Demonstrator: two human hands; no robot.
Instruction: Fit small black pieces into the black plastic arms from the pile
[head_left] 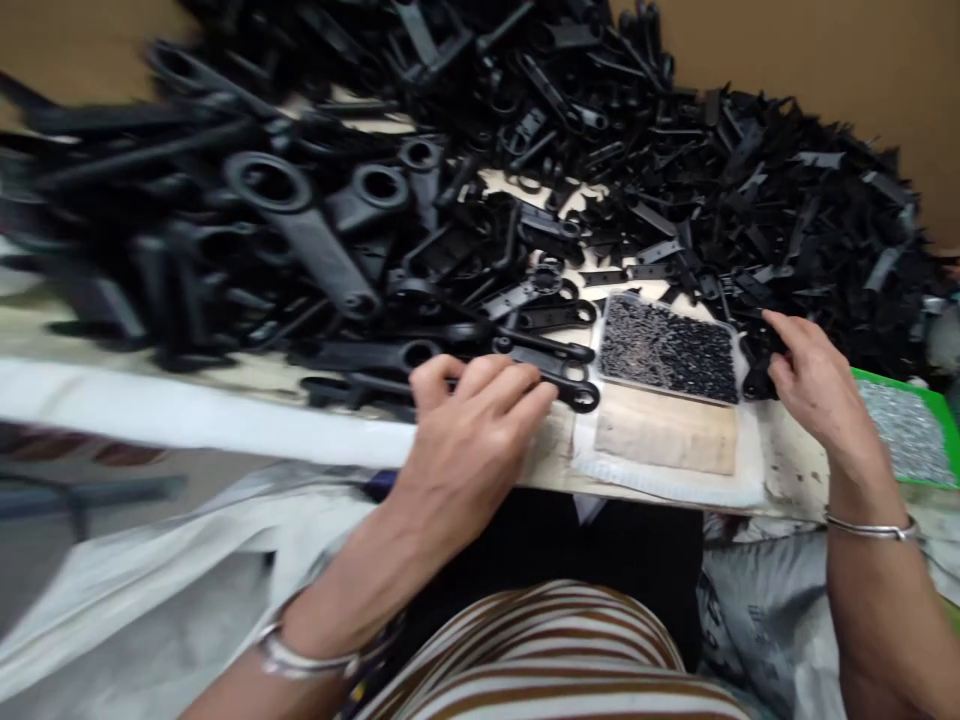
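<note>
across the bench [660,480] lies a big heap of black plastic parts [465,180], spread from the far left to the far right and blurred at the left side. near the front edge, the left hand [480,420] rests palm down with its fingers curled over a long black arm piece [551,370] that has a ring at its end; the fingertips press on it, and whether the thumb closes under it cannot be told. more of these ringed arm pieces lie just beside it, pointing to the right.

just right of that piece sits a clear flat tray [667,350] full of tiny dark bits, resting on a pale pad [664,440] at the bench's front edge. the right hand [806,385] is at the far side of the tray, fingers bent and pinched on a small black part [761,365] at the edge of the heap; the grip looks closed around it, though the part is mostly hidden by the fingers.

a green tray [911,430] holding small silvery bits sits at the right edge, just past the right wrist. each wrist wears a metal bangle [870,527]. a striped shirt [570,660] shows at the bottom, and pale sacking [150,590] hangs below the bench on the left.
</note>
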